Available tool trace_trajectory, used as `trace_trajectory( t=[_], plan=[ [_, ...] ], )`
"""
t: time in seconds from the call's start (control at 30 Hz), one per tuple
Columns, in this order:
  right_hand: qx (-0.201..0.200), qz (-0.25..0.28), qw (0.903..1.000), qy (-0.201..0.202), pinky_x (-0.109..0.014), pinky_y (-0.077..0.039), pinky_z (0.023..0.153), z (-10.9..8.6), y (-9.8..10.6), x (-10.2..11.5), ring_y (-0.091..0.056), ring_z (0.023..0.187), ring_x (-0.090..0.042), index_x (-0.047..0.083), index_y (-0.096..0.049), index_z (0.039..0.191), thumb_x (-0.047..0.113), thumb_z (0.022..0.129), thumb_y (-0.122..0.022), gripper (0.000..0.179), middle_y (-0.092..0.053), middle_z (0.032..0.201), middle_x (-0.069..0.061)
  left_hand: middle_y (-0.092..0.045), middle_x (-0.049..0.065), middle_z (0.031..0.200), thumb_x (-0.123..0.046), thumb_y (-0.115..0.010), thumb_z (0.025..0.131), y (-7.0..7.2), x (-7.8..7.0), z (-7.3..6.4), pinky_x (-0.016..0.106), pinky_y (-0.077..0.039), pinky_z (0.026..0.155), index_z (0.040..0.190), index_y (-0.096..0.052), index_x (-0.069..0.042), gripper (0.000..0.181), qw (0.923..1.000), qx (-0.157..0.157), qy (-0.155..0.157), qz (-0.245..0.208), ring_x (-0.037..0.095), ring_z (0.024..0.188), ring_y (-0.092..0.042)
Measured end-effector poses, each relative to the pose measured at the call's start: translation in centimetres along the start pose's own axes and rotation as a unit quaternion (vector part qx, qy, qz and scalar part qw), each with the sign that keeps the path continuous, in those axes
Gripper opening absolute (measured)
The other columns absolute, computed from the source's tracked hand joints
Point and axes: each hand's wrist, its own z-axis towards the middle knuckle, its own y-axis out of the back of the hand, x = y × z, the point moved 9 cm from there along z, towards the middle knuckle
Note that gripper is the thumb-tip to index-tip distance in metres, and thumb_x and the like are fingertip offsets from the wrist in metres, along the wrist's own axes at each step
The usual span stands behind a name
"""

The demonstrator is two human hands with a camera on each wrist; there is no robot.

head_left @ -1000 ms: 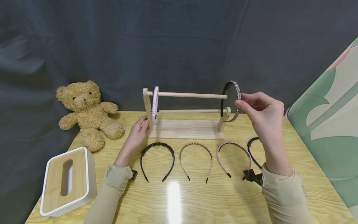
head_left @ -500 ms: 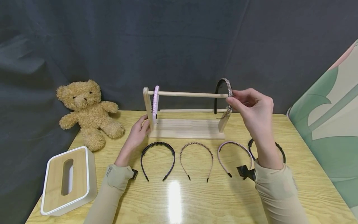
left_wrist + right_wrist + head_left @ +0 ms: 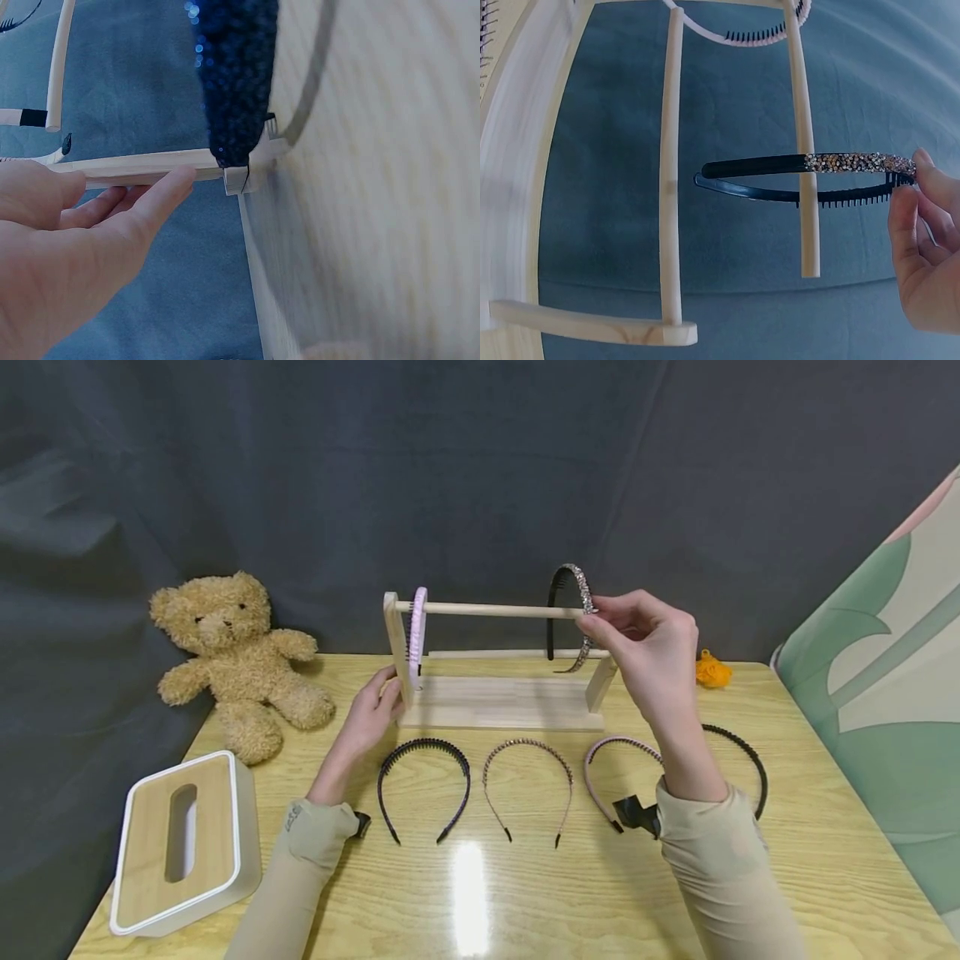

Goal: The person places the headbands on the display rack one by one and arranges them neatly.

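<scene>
Between thumb and fingers, my right hand [image 3: 651, 647] pinches a black headband [image 3: 754, 165] studded with rhinestones. The rack's upper rod [image 3: 495, 609] passes through its loop, near the rod's free right end. My left hand [image 3: 366, 717] holds the left upright [image 3: 150, 166] of the wooden headband rack [image 3: 495, 703], low down. At that end of the upper rod hangs a pale pink headband [image 3: 417, 639]. The lower rod [image 3: 670, 165] shows bare in the right wrist view.
In front of the rack lie a dark headband [image 3: 423, 743], a thin beaded one [image 3: 525, 743], a pink one [image 3: 622, 740] and a black one [image 3: 750, 754] partly behind my right forearm. A teddy bear [image 3: 243, 672], tissue box [image 3: 142, 843] and orange ruffled item [image 3: 712, 672] stand around.
My right hand has moved left, bringing the rhinestone headband from the rod's free end farther along it. The orange item has come into view. The left hand stays on the upright.
</scene>
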Motion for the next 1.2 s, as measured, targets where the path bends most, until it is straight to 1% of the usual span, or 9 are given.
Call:
trace_trajectory(
  t=[0.17,0.37,0.53,0.7,0.87,1.03,1.2],
  plan=[
    [0.003,0.004,0.9999,0.013,-0.017,-0.060,0.061,0.1,-0.8,0.3,-0.069,0.070,-0.012,-0.003,-0.082,0.105,0.004,0.090,-0.088,0.018,-0.076,0.083,0.006,-0.040,0.036,0.158,-0.015,-0.035,0.119,0.0,0.0,0.0,0.048,-0.047,0.118,0.163,-0.033,0.007,0.049,1.0000,0.002,0.000,-0.002,0.051,0.143,-0.047],
    [0.004,0.013,0.9996,0.024,-0.017,-0.057,0.059,0.3,-1.9,0.6,-0.069,0.071,-0.012,-0.003,-0.082,0.105,0.005,0.090,-0.089,0.018,-0.077,0.084,0.005,-0.041,0.036,0.158,-0.014,-0.035,0.119,0.1,-0.1,-0.1,0.048,-0.048,0.118,0.163,-0.034,0.007,0.048,1.0000,0.000,0.001,-0.002,0.051,0.142,-0.048],
    [0.006,0.016,0.9995,0.027,-0.016,-0.053,0.055,0.3,-3.1,0.6,-0.068,0.070,-0.012,-0.001,-0.083,0.105,0.006,0.090,-0.089,0.018,-0.077,0.086,0.002,-0.042,0.036,0.156,-0.012,-0.036,0.119,0.1,0.0,0.0,0.046,-0.048,0.118,0.162,-0.034,0.008,0.048,1.0000,-0.004,0.000,0.002,0.051,0.141,-0.049],
    [0.012,0.028,0.9991,0.029,-0.017,-0.052,0.055,0.3,-4.2,0.6,-0.067,0.070,-0.012,-0.001,-0.083,0.105,0.006,0.090,-0.089,0.019,-0.077,0.087,-0.004,-0.044,0.037,0.155,-0.012,-0.036,0.119,0.2,-0.1,0.0,0.046,-0.049,0.117,0.161,-0.036,0.009,0.047,0.9999,-0.009,-0.003,0.005,0.052,0.139,-0.051],
    [0.022,0.030,0.9988,0.033,-0.017,-0.053,0.057,0.4,-5.5,0.8,-0.068,0.072,-0.012,-0.001,-0.082,0.106,0.005,0.089,-0.090,0.019,-0.077,0.089,-0.009,-0.044,0.038,0.154,-0.012,-0.036,0.119,0.1,-0.3,0.0,0.048,-0.048,0.117,0.160,-0.036,0.010,0.047,0.9999,-0.007,-0.007,0.003,0.053,0.139,-0.050],
    [0.030,0.024,0.9985,0.039,-0.016,-0.055,0.061,0.4,-6.5,1.1,-0.068,0.073,-0.011,-0.001,-0.082,0.106,0.005,0.088,-0.090,0.021,-0.077,0.090,-0.010,-0.045,0.038,0.154,-0.012,-0.036,0.119,0.1,-0.2,0.0,0.047,-0.048,0.117,0.160,-0.036,0.010,0.047,0.9999,-0.007,-0.008,-0.001,0.053,0.139,-0.050],
    [0.038,0.039,0.9977,0.041,-0.017,-0.056,0.062,0.2,-7.4,1.2,-0.068,0.074,-0.012,-0.004,-0.079,0.107,0.003,0.089,-0.089,0.021,-0.077,0.090,-0.011,-0.047,0.037,0.152,-0.012,-0.036,0.119,0.1,-0.2,0.0,0.047,-0.049,0.117,0.160,-0.038,0.009,0.046,0.9999,-0.008,-0.006,-0.006,0.052,0.138,-0.052]
  ],
)
